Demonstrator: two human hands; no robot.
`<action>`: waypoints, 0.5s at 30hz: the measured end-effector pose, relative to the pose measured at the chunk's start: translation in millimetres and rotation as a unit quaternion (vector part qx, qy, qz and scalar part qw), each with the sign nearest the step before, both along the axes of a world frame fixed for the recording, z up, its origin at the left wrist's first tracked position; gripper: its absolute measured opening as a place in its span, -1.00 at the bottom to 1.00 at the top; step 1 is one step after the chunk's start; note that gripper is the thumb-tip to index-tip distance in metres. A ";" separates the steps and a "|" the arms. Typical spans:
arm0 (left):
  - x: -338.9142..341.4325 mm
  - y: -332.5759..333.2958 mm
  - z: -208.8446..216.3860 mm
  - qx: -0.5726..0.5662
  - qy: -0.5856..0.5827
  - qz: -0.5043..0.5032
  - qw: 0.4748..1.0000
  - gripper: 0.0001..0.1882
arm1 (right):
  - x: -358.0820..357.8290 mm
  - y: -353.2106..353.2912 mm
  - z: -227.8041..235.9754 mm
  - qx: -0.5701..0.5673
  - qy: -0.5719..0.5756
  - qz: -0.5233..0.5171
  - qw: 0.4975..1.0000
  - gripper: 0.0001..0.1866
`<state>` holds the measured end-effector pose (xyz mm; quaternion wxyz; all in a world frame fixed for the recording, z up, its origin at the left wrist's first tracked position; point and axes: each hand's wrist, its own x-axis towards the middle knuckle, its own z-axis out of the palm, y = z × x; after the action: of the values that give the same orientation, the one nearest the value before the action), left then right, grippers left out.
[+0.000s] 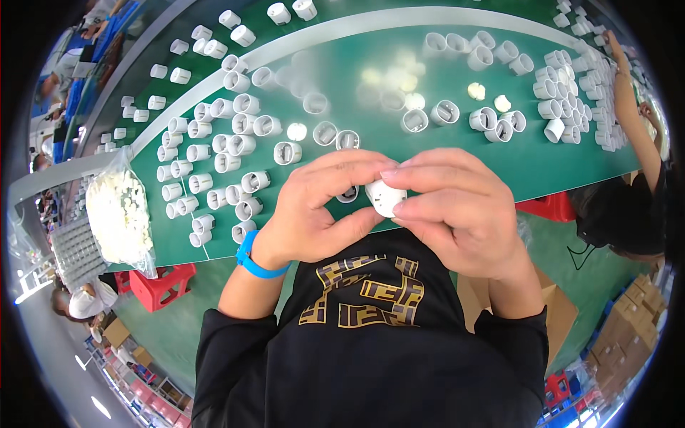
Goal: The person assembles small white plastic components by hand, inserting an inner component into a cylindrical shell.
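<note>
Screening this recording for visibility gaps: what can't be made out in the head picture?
Head: underside of the white piece, turned away between left hand and right hand.
Head: part of the white cup beneath, hidden by the left hand.
Head: individual shapes in the clear bag, too small.
Head: pale pieces farther back, blurred by haze.

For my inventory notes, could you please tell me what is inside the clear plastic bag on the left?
Through the clear plastic bag, many small cream-white pieces show, piled together. Those deeper inside are covered by the outer ones and cannot be seen.
</note>
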<state>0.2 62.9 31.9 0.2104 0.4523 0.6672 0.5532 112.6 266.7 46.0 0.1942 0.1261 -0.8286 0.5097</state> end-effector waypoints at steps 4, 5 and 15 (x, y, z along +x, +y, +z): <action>-3.0 -2.1 4.2 -0.016 -0.006 -0.028 0.999 -0.52 | 2.8 2.4 0.4 0.072 0.050 0.005 0.996 -0.74; -3.9 -2.8 4.9 -0.018 -0.007 -0.027 0.999 -0.52 | 4.4 3.4 1.1 0.100 0.063 0.015 0.993 -0.75; -7.7 -4.0 13.6 -0.029 -0.025 -0.069 0.997 -0.54 | 6.7 5.8 -4.3 0.156 0.095 0.021 0.983 -0.73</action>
<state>-7.5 59.0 45.5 0.2775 0.4769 0.6451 0.5286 119.3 272.5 41.8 0.2393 0.2201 -0.8730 0.3634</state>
